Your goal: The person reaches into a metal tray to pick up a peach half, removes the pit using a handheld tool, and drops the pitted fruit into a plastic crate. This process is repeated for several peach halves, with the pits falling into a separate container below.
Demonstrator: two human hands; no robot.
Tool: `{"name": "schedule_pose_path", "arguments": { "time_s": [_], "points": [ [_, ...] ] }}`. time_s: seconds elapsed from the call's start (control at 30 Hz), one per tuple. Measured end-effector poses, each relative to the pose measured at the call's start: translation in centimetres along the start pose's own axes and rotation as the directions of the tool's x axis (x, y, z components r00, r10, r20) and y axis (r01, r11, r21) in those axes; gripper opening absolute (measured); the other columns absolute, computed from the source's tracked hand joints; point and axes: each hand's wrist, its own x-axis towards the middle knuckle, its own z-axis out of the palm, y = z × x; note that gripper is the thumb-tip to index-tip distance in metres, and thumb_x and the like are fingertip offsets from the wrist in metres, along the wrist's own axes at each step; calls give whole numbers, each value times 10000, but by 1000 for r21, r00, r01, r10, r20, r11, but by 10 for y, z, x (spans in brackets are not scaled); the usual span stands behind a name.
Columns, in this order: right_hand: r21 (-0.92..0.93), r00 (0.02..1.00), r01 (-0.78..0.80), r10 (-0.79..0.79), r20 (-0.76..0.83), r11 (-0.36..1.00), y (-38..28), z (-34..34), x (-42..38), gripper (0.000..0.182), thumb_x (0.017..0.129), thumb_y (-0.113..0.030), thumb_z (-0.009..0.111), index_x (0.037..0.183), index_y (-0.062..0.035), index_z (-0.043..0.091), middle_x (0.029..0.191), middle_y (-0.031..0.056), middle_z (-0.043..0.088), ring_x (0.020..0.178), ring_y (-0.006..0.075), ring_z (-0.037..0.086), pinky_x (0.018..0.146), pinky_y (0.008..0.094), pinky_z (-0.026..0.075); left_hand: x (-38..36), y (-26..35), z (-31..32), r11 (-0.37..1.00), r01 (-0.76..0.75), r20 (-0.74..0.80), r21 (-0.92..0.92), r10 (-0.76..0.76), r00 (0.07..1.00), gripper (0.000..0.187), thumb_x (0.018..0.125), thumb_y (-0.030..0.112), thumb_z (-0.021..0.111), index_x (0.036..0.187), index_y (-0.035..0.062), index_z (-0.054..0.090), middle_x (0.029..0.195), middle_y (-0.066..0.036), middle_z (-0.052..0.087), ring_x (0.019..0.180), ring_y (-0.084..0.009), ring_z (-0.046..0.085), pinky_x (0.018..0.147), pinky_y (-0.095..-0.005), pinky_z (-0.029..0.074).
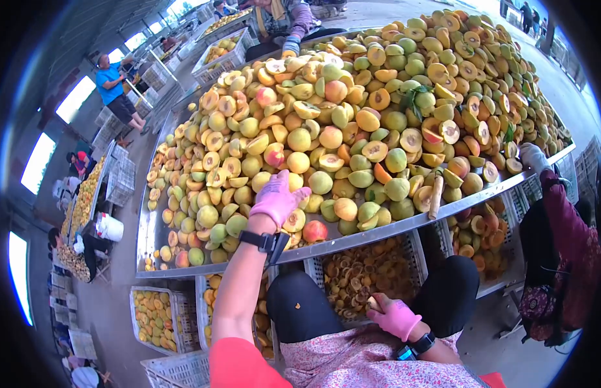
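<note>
My left hand, in a pink glove, reaches over the near side of the heap of peaches. Its fingers stretch forward and the thumb points out to the right, close to a yellow peach. A red peach lies just right of the wrist, by the tray's rim. Low between my knees, my right hand, also pink-gloved, is closed around something small and pale, mostly hidden by the fingers. Beneath that hand is a crate of peach pits and scraps.
A metal-rimmed table bears whole and halved peaches. A wooden-handled tool rests on its near edge. Peach crates stand below. A co-worker's gloved hand is at the right corner; another person sits across.
</note>
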Motion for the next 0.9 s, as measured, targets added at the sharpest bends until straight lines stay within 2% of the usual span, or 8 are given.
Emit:
{"name": "schedule_pose_path", "arguments": {
  "time_s": [0.1, 0.17, 0.27, 0.33, 0.4, 0.53, 0.6, 0.9],
  "points": [
    [56, 997, 57, -54, -57, 997, -2, -8, -8, 515, 939, -375, 661, 1300, -28, 542, 991, 274, 699, 971, 454, 670, 820, 488, 525, 25, 7, -11, 994, 104, 169, -35, -96, 981, 775, 900, 531, 671, 1430, -1, 479, 1378, -270, 558, 1355, -408, 485, 1133, -453, 386],
    [107, 991, 117, -109, -79, 987, -6, -15, -12, 406, 961, -372, 640, 1171, -36, 556, 895, 255, 690, 893, 460, 668, 743, 509, 518, 11, -9, -12, 910, 146, 128, -388, -104, 986, 643, 955, 489, 621, 1368, 6, 516, 1179, -197, 654, 1024, -304, 677, 848, -399, 560],
    [166, 943, 269, -225, -245, 949, -31, -28, -23, 402, 973, -373, 632, 1184, -42, 545, 887, 247, 687, 879, 453, 669, 724, 514, 518, -36, -10, -11, 288, 232, 236, -929, -20, 972, 527, 1030, 513, 445, 1273, 63, 574, 931, -98, 672, 694, -154, 650, 534, -258, 508],
    [149, 917, 332, -282, -282, 931, -48, -32, -24, 389, 993, -364, 620, 1200, -46, 533, 907, 230, 688, 870, 434, 677, 707, 498, 524, -84, 29, -16, -66, 320, 318, -945, 41, 947, 571, 1031, 529, 359, 1253, 50, 578, 934, -80, 680, 648, -148, 614, 491, -233, 445],
    [71, 843, 474, -429, -323, 878, -78, -44, -35, 373, 1004, -342, 616, 1202, -40, 522, 913, 201, 686, 858, 417, 683, 688, 477, 530, -126, 57, -2, -146, 307, 307, -940, 28, 951, 603, 1040, 538, 322, 1233, 42, 607, 923, -77, 696, 663, -154, 635, 471, -236, 444],
    [-63, 716, 593, -561, -414, 803, -102, -37, -42, 319, 1015, -326, 600, 1101, -34, 503, 862, 185, 674, 793, 394, 683, 623, 471, 522, -183, 109, 32, -120, 194, 209, -974, -134, 969, 615, 1036, 509, 328, 1220, -5, 612, 1049, -143, 711, 830, -201, 679, 633, -276, 527],
    [-114, 796, 502, -510, -326, 857, -102, -34, -44, 309, 1020, -336, 584, 1027, -42, 489, 822, 193, 659, 749, 395, 672, 600, 480, 512, -199, 123, 45, -202, 123, 155, -972, -149, 977, 573, 1053, 469, 344, 1195, -20, 608, 1059, -177, 703, 963, -247, 680, 911, -344, 534],
    [-193, 800, 434, -475, -366, 880, -90, -14, -51, 337, 1035, -373, 532, 997, -42, 481, 794, 209, 649, 723, 404, 666, 597, 496, 505, -219, 148, 61, -15, -38, -30, -999, -339, 940, 588, 1082, 520, 313, 1183, 0, 567, 1002, -149, 674, 912, -226, 666, 842, -328, 541]
  ]
}}
